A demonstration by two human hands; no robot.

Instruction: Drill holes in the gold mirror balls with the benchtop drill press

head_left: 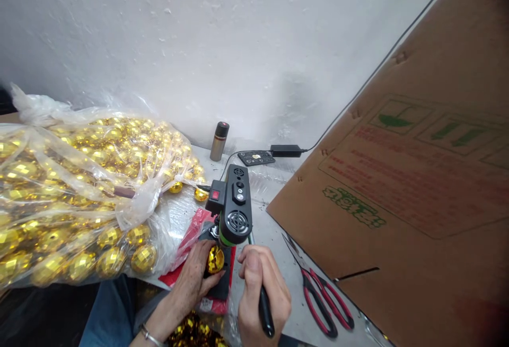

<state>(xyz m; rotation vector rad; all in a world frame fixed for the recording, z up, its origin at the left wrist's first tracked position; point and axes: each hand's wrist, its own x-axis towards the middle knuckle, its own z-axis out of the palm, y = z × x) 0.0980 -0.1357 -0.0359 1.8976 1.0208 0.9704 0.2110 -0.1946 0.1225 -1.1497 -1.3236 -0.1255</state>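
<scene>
A gold faceted ball [216,259] sits under the head of a small black bench machine [236,209] with round vents and a red switch. My left hand [194,272] holds the ball from the left, fingers and thumb around it, on the black base [224,287]. My right hand [263,294] is closed around a lever with a black handle [265,312], just right of the machine. The working tip over the ball is hidden by the head. Red plastic [175,278] lies under the base.
Clear bags of gold balls [79,204] fill the left side. Scissors with red-black handles [324,299] lie to the right, beside a big cardboard box [397,166]. Behind stand a capped bottle [218,142], a black adapter [285,150] and a flat black item [256,157].
</scene>
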